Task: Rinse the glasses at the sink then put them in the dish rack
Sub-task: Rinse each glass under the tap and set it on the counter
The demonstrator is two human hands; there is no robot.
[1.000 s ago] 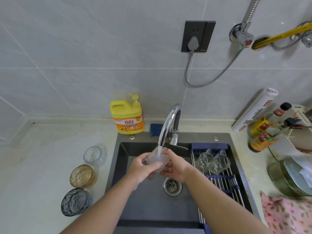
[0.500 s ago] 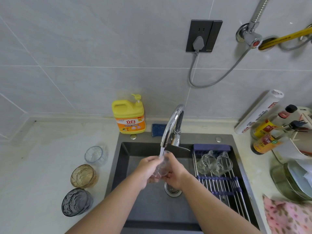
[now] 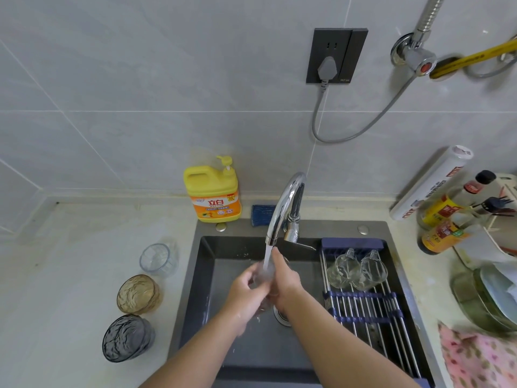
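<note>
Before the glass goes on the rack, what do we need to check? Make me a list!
1. Water hits the glass: ok, the stream from the faucet lands on it.
2. Grip: ok, left hand and right hand both hold it.
3. Rinsed clean: cannot tell, too blurred.
4. Room on the dish rack: ok, bare bars in front of the two glasses lying there.
5. All glasses done: not ok, three glasses wait on the counter.

Gripped over the dark grey square sink (image 3: 212,264) by left hand (image 3: 246,292) and right hand (image 3: 286,281), in the stream from the curved chrome tap (image 3: 282,203): small clear glass (image 3: 264,277). Across the sink's right side, steel-rod rack (image 3: 363,312) with two upturned clear glasses (image 3: 342,270).
</note>
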